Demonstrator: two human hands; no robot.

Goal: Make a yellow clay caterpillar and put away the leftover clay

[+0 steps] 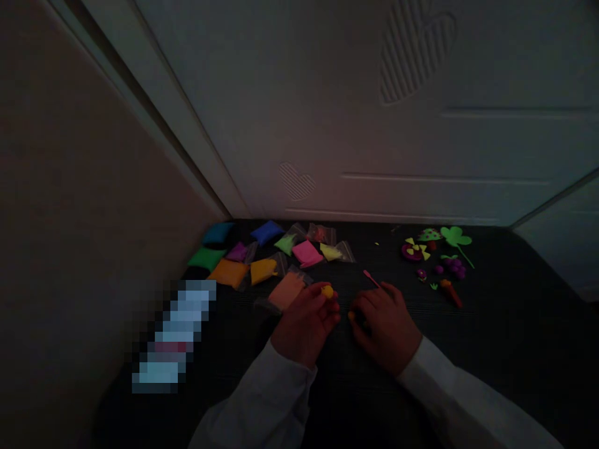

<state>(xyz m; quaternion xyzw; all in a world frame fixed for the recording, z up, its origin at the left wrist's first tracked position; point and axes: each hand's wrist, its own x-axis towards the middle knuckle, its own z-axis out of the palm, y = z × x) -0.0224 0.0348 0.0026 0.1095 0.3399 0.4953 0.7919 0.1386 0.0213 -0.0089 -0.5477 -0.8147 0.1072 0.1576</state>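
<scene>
The left grip (306,324) is pinching a yellow clay ball (327,292) between its fingers and thumb, while the right grip (384,327) is curling just beside it, with a small yellow bit (350,316) showing at its fingers; I cannot tell whether it is holding that bit. Beyond the left grip, zip bags of modelling clay are lying in a loose heap on a dark ribbed mat (510,355). A peach bag (286,290) is lying nearest, near an orange bag (228,273) and a yellow bag (263,270), with pink (306,253), lime (285,244), pale yellow (330,252), green (206,257), purple (236,252), blue (266,232) and teal (218,233) bags around them. Ahead of the right grip, a pink modelling tool (371,279) is lying near the fingers, and farther right a clay clover (455,237), clay grapes (453,268) and a clay carrot (450,293) are sitting. Left of the bags, a pixelated object (173,333) is lying, too blurred to name. A white door (374,125) is rising behind the mat.
</scene>
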